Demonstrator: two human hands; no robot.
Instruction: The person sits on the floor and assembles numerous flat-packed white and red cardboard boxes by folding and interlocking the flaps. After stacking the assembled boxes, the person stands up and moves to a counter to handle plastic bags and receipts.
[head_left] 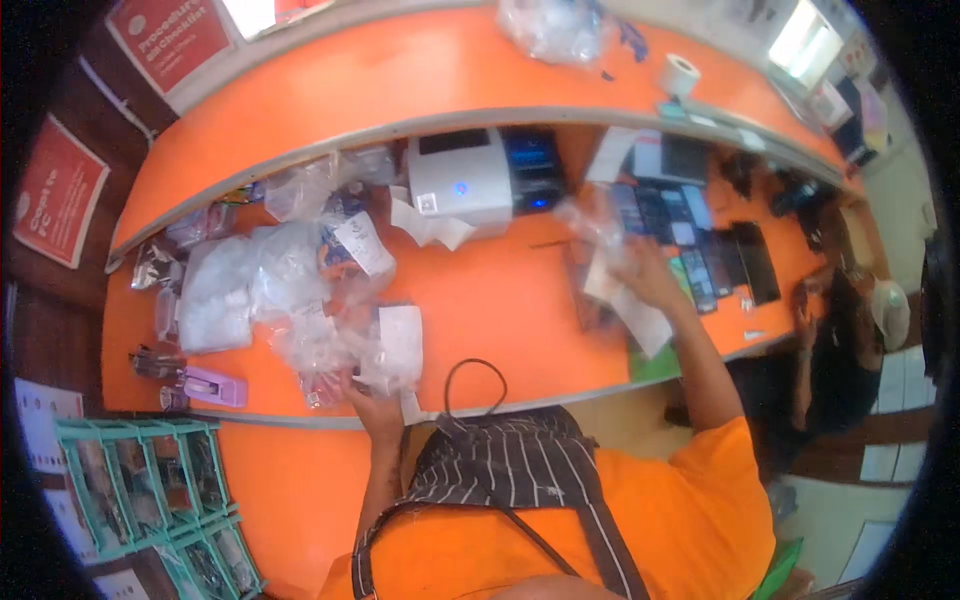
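Observation:
My right hand [648,278] is closed on a see-through plastic bag [597,225], somewhat smeared by motion, above the right part of the orange counter. A white paper slip [642,322] hangs below that hand. Near the counter's front edge, my left hand [376,405] is at a crumpled see-through bag [325,350], with its fingers curled on the bag's edge. A white paper slip [400,345] lies on that bag. What is inside either bag cannot be made out.
Filled plastic bags [220,290] heap up on the counter's left. A white label printer [460,175] stands at the back under a raised shelf [400,85]. Several phones [690,250] lie at right, near another person [830,370]. A purple tape dispenser [215,387] sits front left.

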